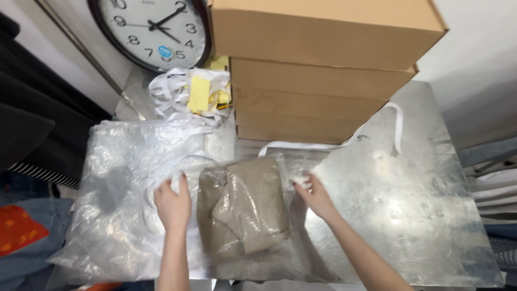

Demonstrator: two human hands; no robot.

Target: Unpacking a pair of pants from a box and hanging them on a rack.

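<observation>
Between the hands on the counter (409, 215) lies the bagged garment (245, 215), long axis running away from the person; left hand (173, 205) flat on plastic, right hand (315, 196) pinching the bag's edge.

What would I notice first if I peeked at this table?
Probably the folded tan garment in a clear plastic bag in the middle of the shiny metal table, with the left hand and right hand at its sides. Behind it stands a stack of cardboard boxes, with a big round clock leaning to the left.
</observation>
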